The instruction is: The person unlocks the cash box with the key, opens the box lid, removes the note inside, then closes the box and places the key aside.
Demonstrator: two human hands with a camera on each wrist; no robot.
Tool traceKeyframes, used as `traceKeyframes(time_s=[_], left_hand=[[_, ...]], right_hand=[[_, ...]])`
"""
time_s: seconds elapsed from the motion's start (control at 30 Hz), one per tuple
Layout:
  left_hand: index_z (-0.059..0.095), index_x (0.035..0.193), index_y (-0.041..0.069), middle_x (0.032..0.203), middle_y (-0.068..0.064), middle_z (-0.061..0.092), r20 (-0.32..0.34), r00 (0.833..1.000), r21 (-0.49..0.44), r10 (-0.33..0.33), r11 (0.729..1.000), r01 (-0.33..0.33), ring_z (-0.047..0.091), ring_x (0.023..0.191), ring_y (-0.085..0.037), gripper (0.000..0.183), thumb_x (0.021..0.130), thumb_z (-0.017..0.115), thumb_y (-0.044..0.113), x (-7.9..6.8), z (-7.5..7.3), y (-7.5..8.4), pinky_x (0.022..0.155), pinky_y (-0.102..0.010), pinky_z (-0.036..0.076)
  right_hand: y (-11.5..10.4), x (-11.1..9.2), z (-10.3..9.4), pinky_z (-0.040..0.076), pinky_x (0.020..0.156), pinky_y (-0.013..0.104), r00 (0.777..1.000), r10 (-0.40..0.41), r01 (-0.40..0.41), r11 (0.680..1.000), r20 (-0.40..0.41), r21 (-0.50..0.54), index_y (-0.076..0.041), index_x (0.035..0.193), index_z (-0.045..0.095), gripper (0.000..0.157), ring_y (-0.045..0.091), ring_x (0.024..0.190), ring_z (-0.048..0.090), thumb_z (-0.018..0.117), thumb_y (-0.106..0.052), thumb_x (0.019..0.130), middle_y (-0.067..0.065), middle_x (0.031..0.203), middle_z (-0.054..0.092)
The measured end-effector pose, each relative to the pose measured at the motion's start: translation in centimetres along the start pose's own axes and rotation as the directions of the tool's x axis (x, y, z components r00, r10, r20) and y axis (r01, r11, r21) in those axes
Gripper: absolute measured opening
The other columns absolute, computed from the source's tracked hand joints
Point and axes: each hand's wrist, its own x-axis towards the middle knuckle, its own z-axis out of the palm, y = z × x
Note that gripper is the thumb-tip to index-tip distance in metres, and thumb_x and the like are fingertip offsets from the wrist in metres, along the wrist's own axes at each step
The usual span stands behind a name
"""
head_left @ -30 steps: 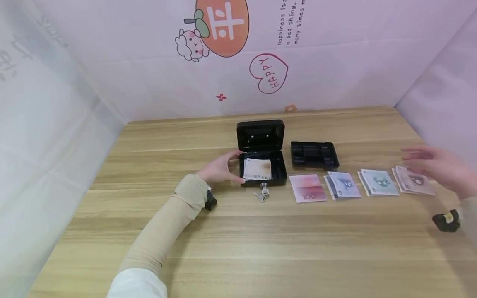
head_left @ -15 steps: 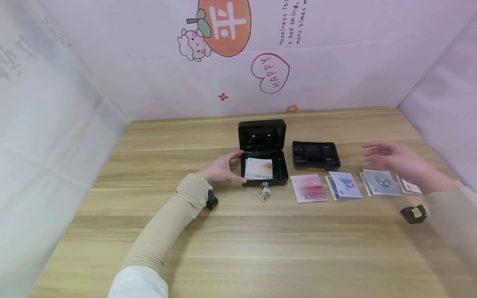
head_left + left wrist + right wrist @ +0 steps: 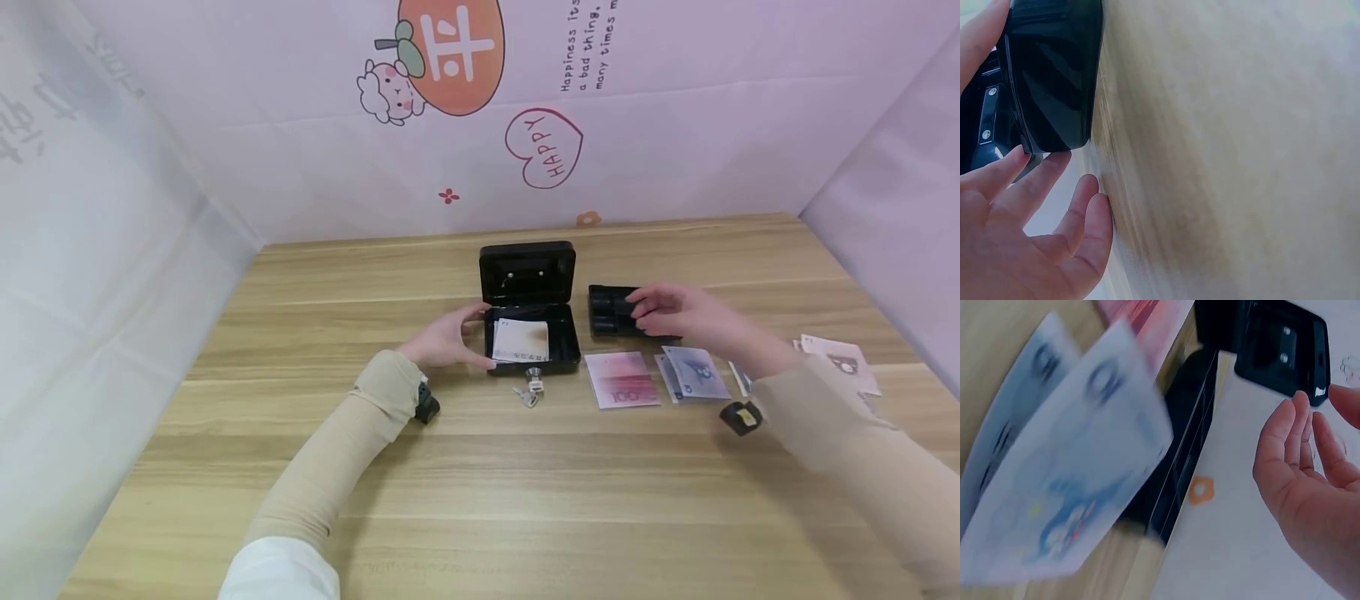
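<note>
My left hand [image 3: 444, 337] holds the left side of a black cash box [image 3: 564, 335], thumb at the front corner and fingers at the back. In the left wrist view, fingertips touch the box's dark side wall [image 3: 1054, 81]. The lid [image 3: 528, 287] stands up, and pale banknotes [image 3: 521, 340] lie inside. Over a black compartment tray [image 3: 602, 310] hovers my right hand [image 3: 690, 321], fingers loosely bent with nothing between them. The right wrist view shows this hand [image 3: 1310, 481] apart from the blue banknotes [image 3: 1079, 481].
Keys [image 3: 527, 397] hang at the box's front lock. Right of them lie a pink 100 banknote [image 3: 622, 381], blue banknotes [image 3: 699, 373], and purplish-brown banknotes [image 3: 843, 362]. The right forearm covers most of the green banknotes [image 3: 741, 379]. A white printed cloth [image 3: 337, 167] stands behind the table.
My right hand has swept left from above the purplish-brown banknotes to over the tray. The left hand and the cash box stay put. The view shifted slightly.
</note>
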Motion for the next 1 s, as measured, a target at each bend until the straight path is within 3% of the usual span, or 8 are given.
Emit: traceKeyframes(time_s=[0.27, 0.37, 0.57, 0.8, 1.0], left_hand=[[0.024, 0.150, 0.015, 0.153, -0.012, 0.031, 0.006, 1.000, -0.014, -0.018, 1.000, 0.018, 0.039, 0.134, -0.036, 0.101, 0.069, 0.085, 0.020, -0.2, 0.1, 0.2, 0.111, -0.042, 0.035], [0.024, 0.150, 0.016, 0.153, -0.012, 0.031, 0.008, 1.000, -0.016, -0.020, 1.000, 0.020, 0.039, 0.134, -0.036, 0.100, 0.070, 0.085, 0.020, -0.2, 0.1, 0.2, 0.110, -0.042, 0.036], [0.024, 0.150, 0.015, 0.153, -0.011, 0.031, 0.002, 1.000, -0.013, -0.011, 1.000, 0.011, 0.040, 0.133, -0.036, 0.100, 0.070, 0.084, 0.019, -0.2, 0.1, 0.2, 0.110, -0.043, 0.037], [0.025, 0.149, 0.016, 0.153, -0.009, 0.032, 0.005, 1.000, 0.004, -0.018, 1.000, 0.018, 0.040, 0.134, -0.035, 0.100, 0.070, 0.085, 0.022, -0.1, 0.1, 0.1, 0.111, -0.042, 0.035], [0.026, 0.149, 0.015, 0.152, -0.010, 0.033, 0.006, 1.000, -0.006, -0.012, 1.000, 0.012, 0.040, 0.133, -0.035, 0.099, 0.070, 0.085, 0.022, -0.1, 0.0, 0.1, 0.111, -0.042, 0.034]], right_hand=[[-2.9, 2.0, 3.4, 0.051, 0.084, 0.019, 0.999, -0.006, 0.006, 1.000, 0.041, 0.009, 0.002, 0.131, 0.046, 0.042, 0.014, 0.097, 0.055, 0.057, -0.007, 0.091, 0.021, 0.118, 0.054], [-3.5, 2.9, 4.4, 0.052, 0.085, 0.025, 0.998, -0.013, 0.014, 1.000, 0.062, -0.014, 0.003, 0.130, 0.048, 0.042, 0.019, 0.098, 0.058, 0.058, -0.006, 0.090, 0.023, 0.117, 0.056], [-4.2, 4.6, 6.1, 0.052, 0.093, 0.040, 0.988, 0.059, -0.062, 0.998, 0.143, 0.020, 0.007, 0.133, 0.044, 0.046, 0.030, 0.103, 0.063, 0.058, -0.006, 0.091, 0.027, 0.121, 0.053], [-4.5, 6.2, 7.7, 0.054, 0.085, 0.029, 0.978, 0.146, -0.132, 0.986, 0.147, -0.101, 0.002, 0.128, 0.050, 0.043, 0.018, 0.094, 0.061, 0.060, -0.011, 0.089, 0.020, 0.116, 0.059], [-5.2, 6.9, 8.8, 0.052, 0.082, 0.027, 0.970, 0.195, -0.170, 0.970, 0.143, -0.171, 0.000, 0.126, 0.052, 0.040, 0.017, 0.090, 0.058, 0.061, -0.013, 0.089, 0.017, 0.119, 0.059]])
